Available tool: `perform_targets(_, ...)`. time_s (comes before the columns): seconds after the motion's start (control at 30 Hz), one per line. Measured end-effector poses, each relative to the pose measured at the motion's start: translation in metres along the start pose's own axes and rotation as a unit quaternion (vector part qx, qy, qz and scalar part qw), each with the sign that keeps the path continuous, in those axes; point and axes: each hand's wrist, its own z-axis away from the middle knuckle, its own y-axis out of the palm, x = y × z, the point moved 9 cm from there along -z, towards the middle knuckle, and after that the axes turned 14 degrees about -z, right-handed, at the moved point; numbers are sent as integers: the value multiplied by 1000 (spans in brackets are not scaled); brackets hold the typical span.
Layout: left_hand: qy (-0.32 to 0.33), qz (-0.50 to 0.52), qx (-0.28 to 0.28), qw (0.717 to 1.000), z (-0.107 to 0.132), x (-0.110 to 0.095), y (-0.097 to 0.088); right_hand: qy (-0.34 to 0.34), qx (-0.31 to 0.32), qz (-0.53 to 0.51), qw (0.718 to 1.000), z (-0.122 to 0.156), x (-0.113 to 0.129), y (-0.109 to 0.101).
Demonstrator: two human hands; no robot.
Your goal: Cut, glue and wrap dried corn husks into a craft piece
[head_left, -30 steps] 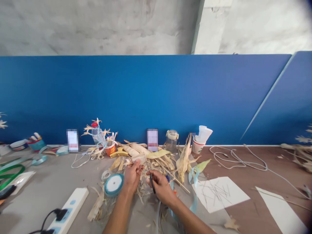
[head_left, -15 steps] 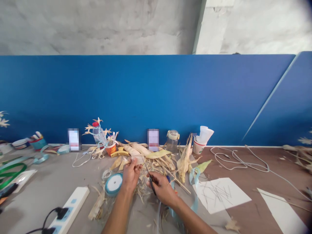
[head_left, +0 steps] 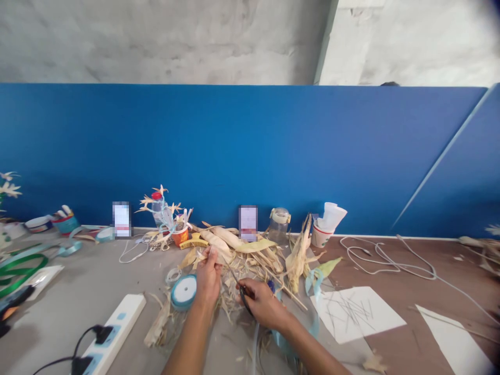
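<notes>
My left hand [head_left: 210, 277] is closed, its fingertips pinching a pale piece of dried corn husk [head_left: 222, 253]. Dark-handled scissors [head_left: 244, 298] are gripped in my right hand [head_left: 261, 302], their blades pointing up and left toward that husk. Whether the blades touch it I cannot tell. Behind and beneath both hands lies a pile of dried husks [head_left: 253, 246] with thin shreds scattered below. Beside my left wrist is a roll of blue ribbon [head_left: 184, 291].
A white power strip [head_left: 117, 325] lies front left. Along the blue partition [head_left: 250, 146] stand a bottle with husk flowers [head_left: 158, 208], a lidded jar [head_left: 279, 225] and a paper cup [head_left: 322, 235]. White paper with thin wires [head_left: 359, 312] and a white cable [head_left: 386, 265] are right.
The husk between my hands appears turned and sits a little lower against the pile. My right hand still grips the scissors. The whole view has shifted slightly.
</notes>
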Motion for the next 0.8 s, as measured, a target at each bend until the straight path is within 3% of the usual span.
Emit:
perform_targets(0.17, -6, -59, -9, 998, -2, 6, -9, 19, 15, 5, 1000, 1, -5, 1)
perform_targets(0.27, -3, -42, -20, 999, -4, 11, -12, 15, 4, -14, 1000, 0, -5, -2)
perform_targets(0.6, -17, -41, 14, 999, 5, 25, 4, 17, -49, -35, 998, -4, -5, -9)
perform_targets(0.8, -8, -127, -19, 992, 0, 27, -8, 21, -39, -39, 998, -3, -9, -5)
